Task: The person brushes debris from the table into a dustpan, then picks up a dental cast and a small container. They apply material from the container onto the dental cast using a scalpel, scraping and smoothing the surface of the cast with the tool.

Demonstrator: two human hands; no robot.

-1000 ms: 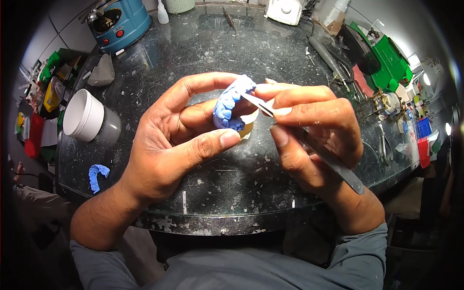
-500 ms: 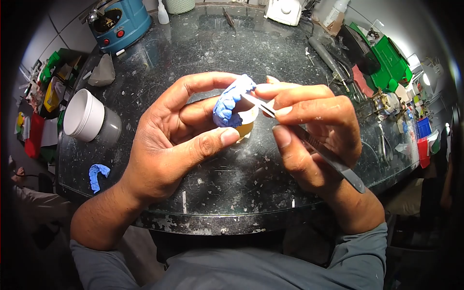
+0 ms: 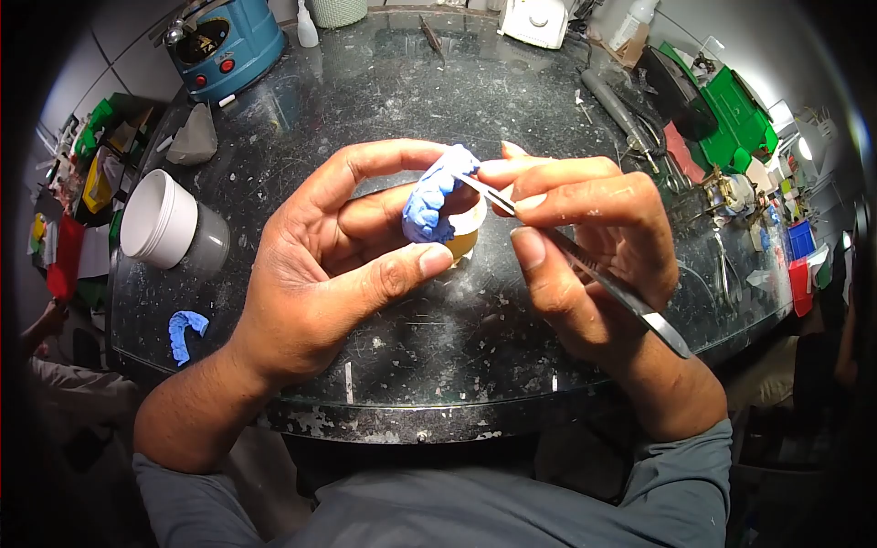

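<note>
Left hand grip clasps blue mould; right hand grip pinches blade at its edge.

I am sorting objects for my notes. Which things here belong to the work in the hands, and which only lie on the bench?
In use:
- left hand holding the blue impression with the pale cast
- right hand holding the metal blade tool

Lying about:
- white jar
- second blue piece
- blue machine
- green boxes
- glass bench top

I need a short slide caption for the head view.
Left hand holds a blue dental impression; right hand works it with a metal blade.
</note>
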